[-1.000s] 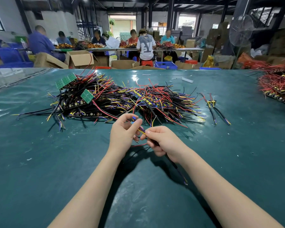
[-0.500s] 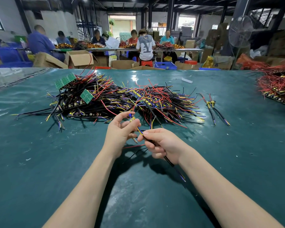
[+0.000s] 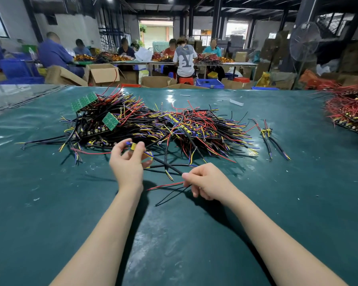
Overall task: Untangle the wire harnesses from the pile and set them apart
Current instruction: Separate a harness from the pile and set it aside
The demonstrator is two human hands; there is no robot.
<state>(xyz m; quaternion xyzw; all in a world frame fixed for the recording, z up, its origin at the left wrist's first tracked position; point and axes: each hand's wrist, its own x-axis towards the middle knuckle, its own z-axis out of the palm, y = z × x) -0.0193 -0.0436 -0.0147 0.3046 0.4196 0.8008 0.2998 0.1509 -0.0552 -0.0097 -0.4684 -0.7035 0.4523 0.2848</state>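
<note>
A big tangled pile of wire harnesses [image 3: 153,124], black cables with red, yellow and blue leads and small green circuit boards, lies across the middle of the green table [image 3: 50,203]. My left hand [image 3: 128,162] pinches the yellow connector end of one harness [image 3: 165,166] just in front of the pile. My right hand [image 3: 207,182] grips the black cable of the same harness lower down; red and black leads trail out below its fingers. A single separated harness [image 3: 271,139] lies to the right of the pile.
A second heap of mostly red wires [image 3: 349,110] sits at the table's right edge. A small white strip [image 3: 236,102] lies beyond the pile. Behind the table are cardboard boxes, blue crates, a standing fan and several people working at another table.
My hands have drawn apart: the left rose toward the pile with the connector end, the right slid back along the cable, stretching the harness between them.
</note>
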